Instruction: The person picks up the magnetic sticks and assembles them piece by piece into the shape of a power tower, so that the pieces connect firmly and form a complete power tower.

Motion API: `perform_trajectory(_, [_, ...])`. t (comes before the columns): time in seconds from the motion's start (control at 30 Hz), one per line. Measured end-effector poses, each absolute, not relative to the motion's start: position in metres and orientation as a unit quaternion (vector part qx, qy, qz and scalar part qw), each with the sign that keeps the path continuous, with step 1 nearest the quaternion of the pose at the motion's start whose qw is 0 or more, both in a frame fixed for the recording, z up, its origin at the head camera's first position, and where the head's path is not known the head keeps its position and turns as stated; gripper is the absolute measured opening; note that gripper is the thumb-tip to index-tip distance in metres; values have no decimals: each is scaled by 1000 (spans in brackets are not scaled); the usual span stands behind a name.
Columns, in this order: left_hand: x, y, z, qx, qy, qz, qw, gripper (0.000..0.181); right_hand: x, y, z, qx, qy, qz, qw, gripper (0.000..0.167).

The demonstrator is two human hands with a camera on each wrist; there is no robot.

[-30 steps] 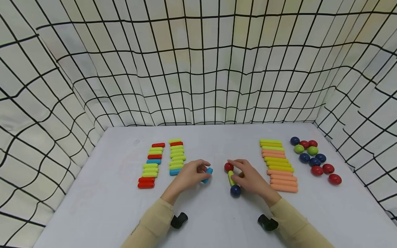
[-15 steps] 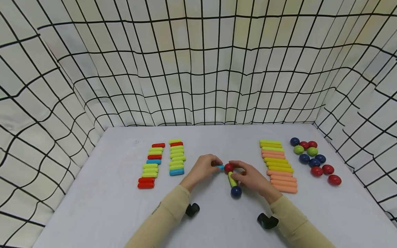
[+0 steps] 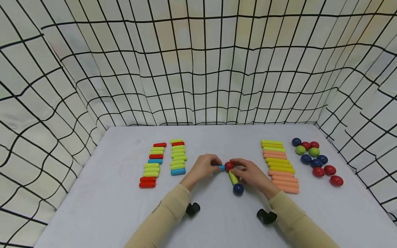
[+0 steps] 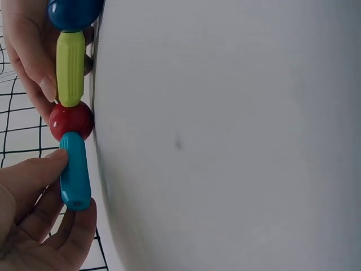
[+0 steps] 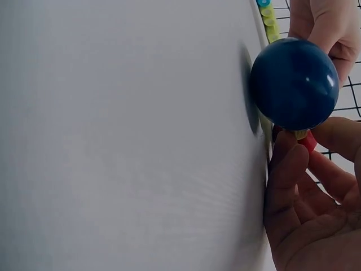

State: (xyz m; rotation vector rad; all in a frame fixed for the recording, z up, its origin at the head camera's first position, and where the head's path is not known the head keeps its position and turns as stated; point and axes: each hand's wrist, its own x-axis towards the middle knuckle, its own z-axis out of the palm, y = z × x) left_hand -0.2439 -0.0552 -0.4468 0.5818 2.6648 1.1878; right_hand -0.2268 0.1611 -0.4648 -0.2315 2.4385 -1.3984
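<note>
My left hand (image 3: 202, 169) pinches a short blue ridged stick (image 4: 75, 176) between thumb and fingers. One end of that stick meets a glossy red ball (image 4: 70, 119). From the ball's other side runs a lime-green stick (image 4: 70, 68), with a dark blue ball (image 5: 293, 84) on its far end. Fingers of my right hand (image 3: 253, 175) hold the red ball, the thumb beside the green stick. In the right wrist view the dark blue ball hides most of the green stick, and only a bit of the red ball shows.
Two columns of short red, green and blue sticks (image 3: 151, 169) lie at left. A column of longer yellow and orange sticks (image 3: 280, 165) lies at right, with loose red, blue and green balls (image 3: 318, 172) beyond. Black-grid white walls (image 3: 211, 69) surround the white table (image 3: 102, 206).
My left hand has moved right, bringing the blue stick against the red ball. The dark blue ball end has swung slightly to the right. My right hand has stayed near its place.
</note>
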Motion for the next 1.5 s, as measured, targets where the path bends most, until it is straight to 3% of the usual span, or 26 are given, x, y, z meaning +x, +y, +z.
perform_trajectory(0.23, [-239,-64,-445,181,904,379,82,16,-227,162,-464,-68,859,-480,163,46])
perform_trajectory(0.5, [-228,-115,-434,146,937,316,27,18,-227,163,-464,-51,860,-482,160,45])
perform_trajectory(0.77, [-224,-135,-432,158,936,313,25,20,-228,164,-463,-50,858,-484,164,47])
perform_trajectory(1.03, [-235,-101,-430,234,907,344,70,27,-222,171,-460,-69,862,-478,157,49])
perform_trajectory(1.33, [-256,-59,-434,341,890,267,146,54,-202,211,-430,-56,863,-490,111,51])
perform_trajectory(1.5, [-255,-54,-437,359,895,211,160,39,-192,253,-411,-19,882,-469,46,58])
